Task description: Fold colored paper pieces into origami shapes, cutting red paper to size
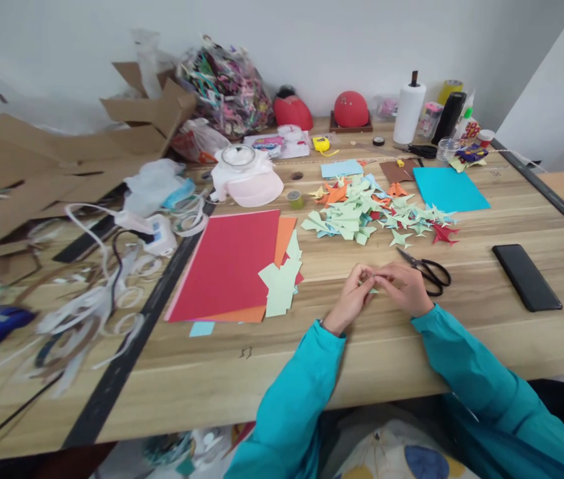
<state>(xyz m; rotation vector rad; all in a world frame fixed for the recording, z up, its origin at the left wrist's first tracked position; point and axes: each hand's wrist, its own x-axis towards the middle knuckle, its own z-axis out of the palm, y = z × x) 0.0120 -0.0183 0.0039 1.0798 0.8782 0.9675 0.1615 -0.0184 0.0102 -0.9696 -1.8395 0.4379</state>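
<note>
My left hand [355,297] and my right hand [406,287] meet above the wooden table, fingertips pinched together. Between them shows a small piece of light green paper [373,291], mostly covered by the fingers. Black-handled scissors [431,271] lie just beyond my right hand, blades pointing up and left. Behind my hands spreads a heap of folded paper shapes [356,213], mainly pale green with some orange, blue and red. To the left, cut pale green paper pieces [282,287] rest on the edge of a stack of red and orange sheets [232,266].
A black phone [526,276] lies at the right. Farther back are a blue sheet [450,188], a yellow tape measure [320,144] and a white roll [409,113]. Cords and a white power strip [161,234] clutter the left, near an open cardboard box [62,156].
</note>
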